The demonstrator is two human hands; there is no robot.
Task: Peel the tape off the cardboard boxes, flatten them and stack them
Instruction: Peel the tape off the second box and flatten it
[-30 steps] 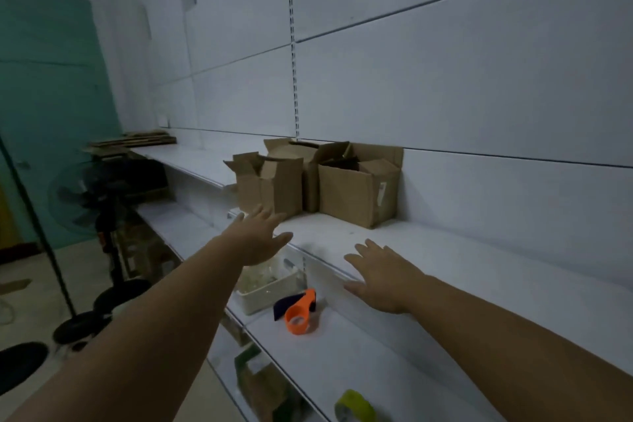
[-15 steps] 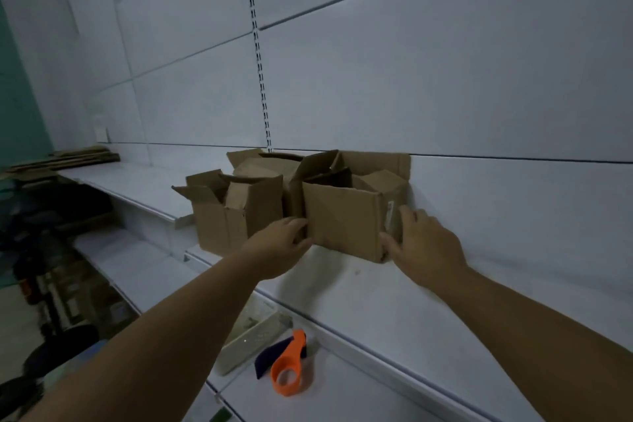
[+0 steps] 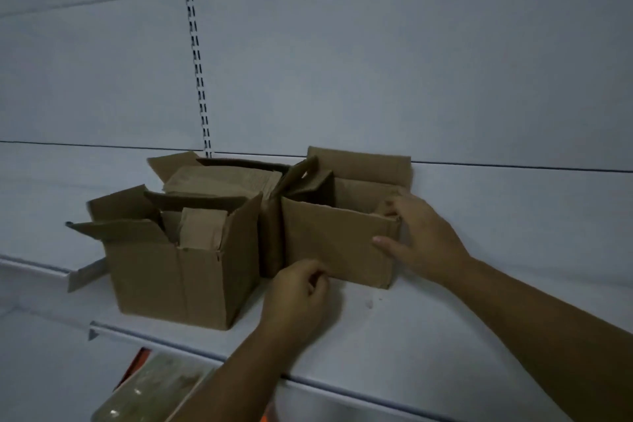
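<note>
Right-hand open brown cardboard box (image 3: 337,243) up on the white shelf (image 3: 428,329), flaps raised, back flap against the wall panel. Right hand (image 3: 419,236) clamped on its right front corner: thumb across the front face, fingers (image 3: 388,207) hooked over the top edge into the opening. Left hand (image 3: 298,295) low at the box's bottom front-left corner, fingers curled in, tips at the lower edge; real pinch or mere touch, cannot tell from here. Both forearms bare, reaching in from below.

Tight against that box's left side, a second brown cardboard box (image 3: 219,178) at the back, flaps splayed, mostly hidden. In front and to the left, a third brown open-topped cardboard box (image 3: 178,271) standing nearer the shelf's front edge, flaps sticking up and outward, folded cardboard pieces poking out of its top. 3 boxes in 1 cluster, touching or nearly so.

Shelf surface dull white, a few small dark specks just right of the left hand. Behind, pale grey-white wall panels (image 3: 411,72) with horizontal seams and a slotted vertical metal upright (image 3: 195,44) running down to the boxes. Light dim, bluish. Below the shelf lip, something orange (image 3: 138,358) and a blurred greenish clear object (image 3: 154,390), too unclear to name.
</note>
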